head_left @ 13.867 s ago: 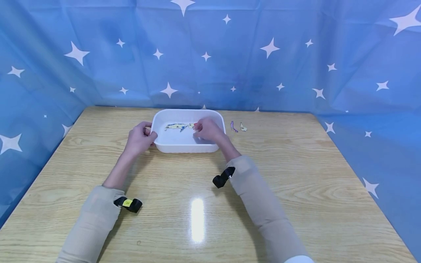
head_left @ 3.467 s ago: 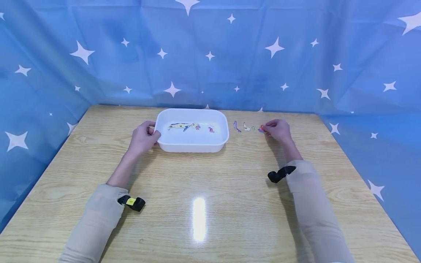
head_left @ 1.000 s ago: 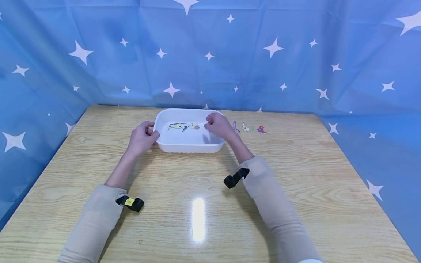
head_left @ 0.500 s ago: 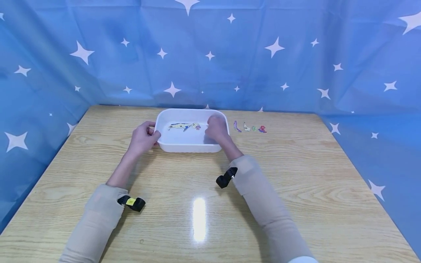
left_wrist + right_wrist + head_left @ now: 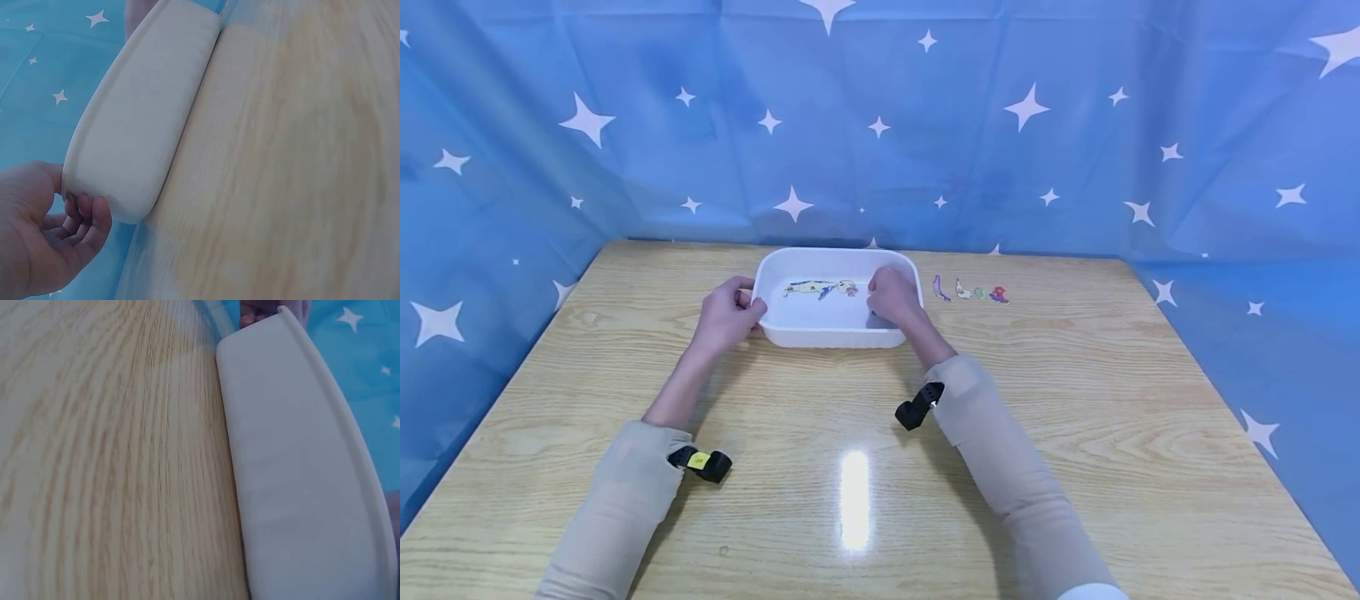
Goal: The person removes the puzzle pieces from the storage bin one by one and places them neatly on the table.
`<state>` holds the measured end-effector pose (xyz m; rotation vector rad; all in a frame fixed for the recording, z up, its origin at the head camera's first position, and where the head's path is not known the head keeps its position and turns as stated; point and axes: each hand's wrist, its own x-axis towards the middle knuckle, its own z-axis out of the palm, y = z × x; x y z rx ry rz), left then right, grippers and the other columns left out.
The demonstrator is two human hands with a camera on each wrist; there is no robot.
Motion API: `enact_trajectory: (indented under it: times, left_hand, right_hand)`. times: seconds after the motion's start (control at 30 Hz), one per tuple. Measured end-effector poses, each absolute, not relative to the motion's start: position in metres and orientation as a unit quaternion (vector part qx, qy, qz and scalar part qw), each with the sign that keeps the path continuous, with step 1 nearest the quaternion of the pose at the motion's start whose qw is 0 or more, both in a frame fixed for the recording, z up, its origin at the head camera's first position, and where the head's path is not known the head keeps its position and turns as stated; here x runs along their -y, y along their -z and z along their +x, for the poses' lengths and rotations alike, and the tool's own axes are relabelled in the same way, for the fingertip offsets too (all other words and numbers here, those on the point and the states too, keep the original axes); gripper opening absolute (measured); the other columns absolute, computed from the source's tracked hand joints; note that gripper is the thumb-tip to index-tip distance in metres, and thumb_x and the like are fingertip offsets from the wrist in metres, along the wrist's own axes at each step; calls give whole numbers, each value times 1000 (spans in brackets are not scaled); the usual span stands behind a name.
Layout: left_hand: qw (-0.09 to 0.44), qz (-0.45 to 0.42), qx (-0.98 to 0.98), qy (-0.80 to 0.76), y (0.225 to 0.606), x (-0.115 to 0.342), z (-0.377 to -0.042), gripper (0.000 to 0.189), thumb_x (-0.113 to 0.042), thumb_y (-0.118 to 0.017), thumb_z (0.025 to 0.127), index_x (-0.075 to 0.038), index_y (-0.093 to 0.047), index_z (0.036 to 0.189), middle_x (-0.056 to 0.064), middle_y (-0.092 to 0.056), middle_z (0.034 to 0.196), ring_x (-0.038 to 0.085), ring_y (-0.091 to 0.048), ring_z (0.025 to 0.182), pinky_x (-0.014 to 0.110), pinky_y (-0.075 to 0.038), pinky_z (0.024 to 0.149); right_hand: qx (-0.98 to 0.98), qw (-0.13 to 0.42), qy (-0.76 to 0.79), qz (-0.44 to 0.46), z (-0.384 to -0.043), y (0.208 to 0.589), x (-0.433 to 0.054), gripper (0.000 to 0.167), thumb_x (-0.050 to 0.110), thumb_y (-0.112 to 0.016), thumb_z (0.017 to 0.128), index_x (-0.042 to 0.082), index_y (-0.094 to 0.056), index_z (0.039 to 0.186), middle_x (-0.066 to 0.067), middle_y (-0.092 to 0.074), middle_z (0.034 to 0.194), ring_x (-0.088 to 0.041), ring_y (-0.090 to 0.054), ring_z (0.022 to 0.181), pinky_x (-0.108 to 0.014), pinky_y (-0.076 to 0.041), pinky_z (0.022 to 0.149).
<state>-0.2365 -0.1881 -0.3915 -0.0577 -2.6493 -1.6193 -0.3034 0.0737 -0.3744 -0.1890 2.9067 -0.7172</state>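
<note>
A white plastic tray [image 5: 835, 337] stands at the back of the table. My left hand [image 5: 725, 315] grips its left rim; in the left wrist view the thumb goes over the edge and curled fingers lie against the outer wall. My right hand [image 5: 895, 296] reaches down inside the tray's right part. Its fingertips are hidden, in the right wrist view by the tray wall, so any hold on a piece does not show. Left of it on the tray floor lie a long yellow-and-blue flat piece [image 5: 808, 287] and a small yellow-and-pink patch [image 5: 847, 287].
Right of the tray, small flat cutouts form a row: a purple strip [image 5: 941, 289], a cream piece [image 5: 962, 290], a green piece [image 5: 979, 293] and a red piece [image 5: 998, 295]. A blue star-patterned curtain [image 5: 865, 167] hangs behind the wooden table [image 5: 775, 517].
Green and red pieces have joined the row since the earliest frame. My right hand went from the row back into the tray, over where a small pink piece lay. The left hand keeps its grip.
</note>
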Motion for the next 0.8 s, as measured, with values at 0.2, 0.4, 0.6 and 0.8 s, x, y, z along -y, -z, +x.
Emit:
enact_trajectory:
  times: [0.2, 0.4, 0.6, 0.8]
  left_hand:
    - [18, -19, 850, 526, 390, 187, -237, 42, -7, -52, 96, 9, -53, 135, 13, -53, 84, 24, -62, 68, 33, -64, 65]
    - [18, -16, 851, 524, 387, 186, -235, 41, -7, -52, 96, 9, -53, 134, 13, -53, 84, 22, -61, 68, 32, -64, 65]
    - [18, -14, 851, 525, 387, 186, -234, 41, -8, -52, 97, 8, -53, 134, 13, -53, 85, 21, -60, 68, 32, -64, 65]
    - [15, -17, 851, 525, 388, 187, -233, 42, -8, -52, 96, 9, -52, 135, 14, -52, 85, 19, -59, 67, 30, -63, 65]
  right_hand:
    - [-975, 91, 189, -72, -296, 367, -75, 20, 3, -65, 87, 6, -48, 76, -4, -44, 73, -20, -44, 69, -27, -36, 57]
    - [-979, 102, 144, -106, -293, 362, -74, 20, -2, -53, 87, 9, -42, 74, -4, -41, 72, -20, -44, 68, -27, -37, 56]
    - [-973, 117, 174, -101, -294, 363, -76, 22, -3, -46, 89, 9, -42, 71, -5, -43, 68, -21, -46, 64, -25, -36, 52]
    - [-968, 123, 191, -106, -292, 364, -78, 19, -1, -54, 89, 5, -57, 71, -3, -54, 62, -18, -51, 62, -22, -38, 53]
